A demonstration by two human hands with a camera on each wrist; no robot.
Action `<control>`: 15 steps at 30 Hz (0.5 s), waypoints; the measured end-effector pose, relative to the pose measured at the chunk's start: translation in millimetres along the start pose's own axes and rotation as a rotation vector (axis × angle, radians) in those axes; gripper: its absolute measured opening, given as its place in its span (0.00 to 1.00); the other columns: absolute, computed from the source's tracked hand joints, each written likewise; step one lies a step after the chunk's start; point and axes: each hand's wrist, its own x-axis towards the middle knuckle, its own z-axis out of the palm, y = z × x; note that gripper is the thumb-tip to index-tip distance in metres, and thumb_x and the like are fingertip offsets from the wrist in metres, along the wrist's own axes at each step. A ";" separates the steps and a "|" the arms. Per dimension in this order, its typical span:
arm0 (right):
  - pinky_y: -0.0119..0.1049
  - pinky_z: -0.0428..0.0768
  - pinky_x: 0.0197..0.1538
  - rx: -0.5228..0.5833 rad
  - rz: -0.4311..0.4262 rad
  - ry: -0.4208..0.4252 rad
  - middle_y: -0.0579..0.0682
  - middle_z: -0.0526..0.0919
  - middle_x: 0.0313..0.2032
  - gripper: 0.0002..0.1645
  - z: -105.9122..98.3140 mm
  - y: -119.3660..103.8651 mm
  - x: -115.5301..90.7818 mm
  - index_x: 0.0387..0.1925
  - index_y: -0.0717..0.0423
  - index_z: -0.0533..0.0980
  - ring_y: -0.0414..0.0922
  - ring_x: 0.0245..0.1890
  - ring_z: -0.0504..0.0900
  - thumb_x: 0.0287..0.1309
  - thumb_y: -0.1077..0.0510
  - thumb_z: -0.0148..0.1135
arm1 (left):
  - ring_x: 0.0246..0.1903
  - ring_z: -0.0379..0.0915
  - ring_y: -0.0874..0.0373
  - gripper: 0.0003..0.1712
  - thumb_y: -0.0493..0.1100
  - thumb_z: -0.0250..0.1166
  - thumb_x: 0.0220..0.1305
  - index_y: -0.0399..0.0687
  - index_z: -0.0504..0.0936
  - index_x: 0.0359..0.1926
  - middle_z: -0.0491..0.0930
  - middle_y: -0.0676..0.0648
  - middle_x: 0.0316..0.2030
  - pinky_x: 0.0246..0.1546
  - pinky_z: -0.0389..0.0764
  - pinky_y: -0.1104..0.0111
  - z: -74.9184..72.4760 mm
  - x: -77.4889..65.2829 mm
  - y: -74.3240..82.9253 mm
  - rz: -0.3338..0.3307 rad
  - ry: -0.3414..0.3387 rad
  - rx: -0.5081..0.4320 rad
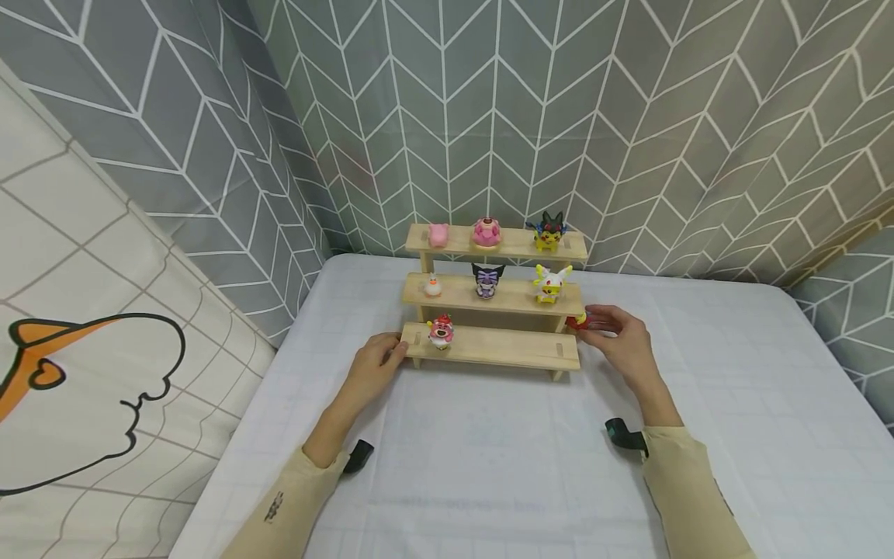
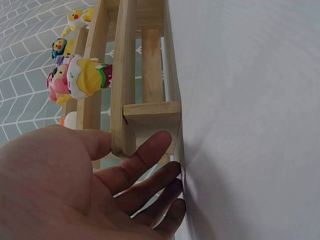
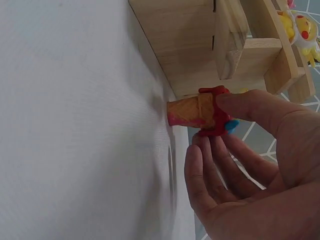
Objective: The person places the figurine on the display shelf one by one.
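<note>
A three-tier wooden display stand (image 1: pixel 499 347) stands on the white-covered table. My left hand (image 1: pixel 373 363) grips the left end of its lowest board, thumb on the board's edge and index finger under it by the leg (image 2: pixel 152 110). To the right of the stand, my right hand (image 1: pixel 620 341) pinches a red figurine (image 3: pixel 218 112) between thumb and fingers. That figurine has a waffle-cone base and a small blue part; the cone's bottom is right at the tablecloth. A pink bear figurine on an ice-cream cone (image 1: pixel 441 331) stands toward the left of the lowest board.
On the middle tier are a white figurine (image 1: pixel 433 286), a black-and-purple figurine (image 1: pixel 486 282) and a white-and-yellow one (image 1: pixel 549 284). The top tier holds a pink pig-like figurine (image 1: pixel 438 235), a pink round one (image 1: pixel 486 232) and a black-eared yellow one (image 1: pixel 549 231). A patterned curtain (image 1: pixel 503 116) hangs behind.
</note>
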 end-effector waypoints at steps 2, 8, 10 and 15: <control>0.14 0.76 0.47 -0.017 0.014 -0.013 0.66 0.82 0.61 0.34 -1.2 0.1 -0.6 0.70 0.61 0.73 0.60 0.61 0.81 0.67 0.57 0.72 | 0.72 0.68 0.37 0.24 0.47 0.56 0.82 0.28 0.81 0.61 0.79 0.32 0.65 0.75 0.66 0.43 0.0 0.0 0.1 0.000 0.002 -0.003; 0.22 0.76 0.42 -0.072 0.058 -0.052 0.65 0.82 0.58 0.36 -3.5 0.5 -2.5 0.69 0.61 0.74 0.57 0.56 0.81 0.64 0.55 0.75 | 0.71 0.69 0.36 0.21 0.45 0.56 0.82 0.28 0.84 0.55 0.79 0.32 0.65 0.74 0.66 0.43 -0.5 -0.5 1.4 0.001 0.007 0.002; 0.23 0.79 0.46 -0.063 0.055 -0.065 0.65 0.80 0.61 0.36 -3.9 0.6 -2.4 0.70 0.61 0.73 0.58 0.59 0.80 0.65 0.56 0.74 | 0.71 0.69 0.37 0.21 0.45 0.57 0.82 0.29 0.84 0.54 0.79 0.32 0.65 0.74 0.67 0.43 -0.2 -0.5 1.5 0.000 0.008 0.006; 0.33 0.82 0.63 0.002 0.010 -0.102 0.66 0.76 0.68 0.37 -4.3 3.0 -0.2 0.73 0.63 0.69 0.61 0.69 0.76 0.67 0.60 0.71 | 0.72 0.68 0.38 0.22 0.46 0.57 0.82 0.30 0.83 0.57 0.79 0.33 0.65 0.75 0.66 0.44 0.8 -0.3 0.9 -0.013 0.008 0.004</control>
